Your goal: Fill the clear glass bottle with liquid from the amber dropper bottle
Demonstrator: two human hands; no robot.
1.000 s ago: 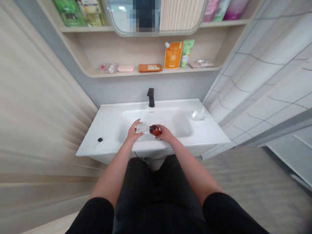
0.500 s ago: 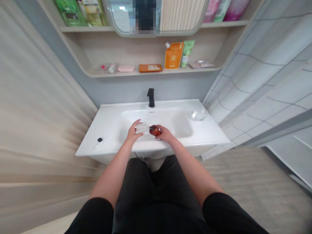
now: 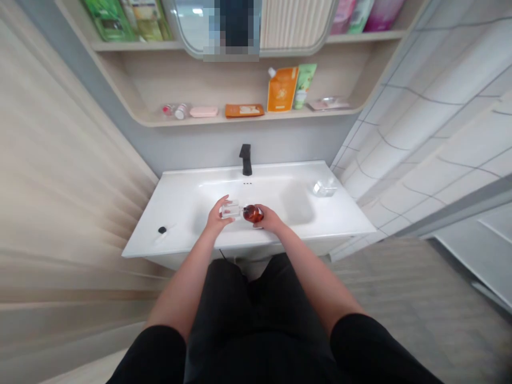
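Over the sink (image 3: 296, 207): L hand (image 3: 216, 217) on clear btl (image 3: 231, 210), R hand (image 3: 269, 219) on amber btl (image 3: 252, 214)

Pale curtain (image 3: 60, 160) fills the L side; white tiled wall (image 3: 436, 112) on the R, grey-brown floor (image 3: 400, 288) below it. Straight ahead, pale shelf unit (image 3: 340, 69) w/ mirror (image 3: 298, 26) top ctr, partly pixelated. Under it, white surface (image 3: 348, 218) w/ the sink let into it. Person's dark trousers (image 3: 228, 298) & black sleeves (image 3: 160, 346) at bottom, forearms bare.

Both hands are over the front half of the sink, close together. L hand: curled, thumb & fingers pinching the clear btl from opp. sides, its narrow neck aimed R. R hand: wrapped round the amber btl, dark top end aimed L at that neck. Ends v. close; can't tell if touching. Exact tilt of amber btl unclear too.

Lower shelf: orange pouch (image 3: 282, 89) w/ white cap, green tube (image 3: 304, 85) right beside it, then to the L a flat orange pack (image 3: 245, 110), pink bar-shaped item (image 3: 204, 111) & two small containers (image 3: 181, 111) near the L end. Black tap (image 3: 246, 160) at sink's back edge, beyond the hands.

Clear item (image 3: 325, 188) on surface, R end, shape hard to read. Surface L end: small black piece (image 3: 162, 230) w/ faint clear stick (image 3: 160, 237) by it.
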